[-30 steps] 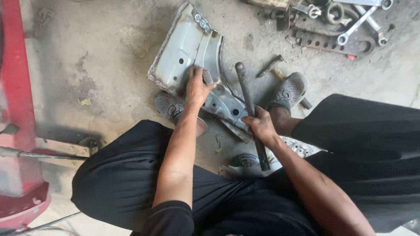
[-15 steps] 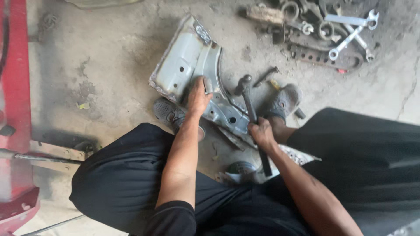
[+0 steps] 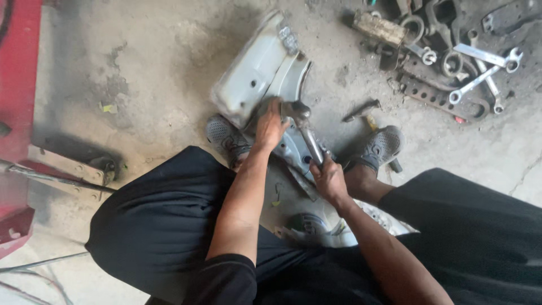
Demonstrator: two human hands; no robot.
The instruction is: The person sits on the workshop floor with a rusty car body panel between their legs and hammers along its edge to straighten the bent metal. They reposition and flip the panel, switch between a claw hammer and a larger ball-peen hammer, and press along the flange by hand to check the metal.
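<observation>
Hammering on a bent sheet-metal panel [image 3: 254,73] at centre frame, on the concrete floor [image 3: 141,68].

Left hand [image 3: 270,125] pressed flat on the panel; right hand [image 3: 329,179] closed around the hammer [image 3: 305,127] handle, head beside the left fingers. Wrenches [image 3: 480,68] and scrap crowding upper right; red lift post [image 3: 17,85] along left edge; bare floor upper left.

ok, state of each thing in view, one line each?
left hand: pressed flat on the panel
right hand: grip closed around the hammer handle
hammer: head down at the panel, beside the left hand
grey metal panel: lying on the concrete floor, bent
wrenches: loose on the floor, untouched
</observation>
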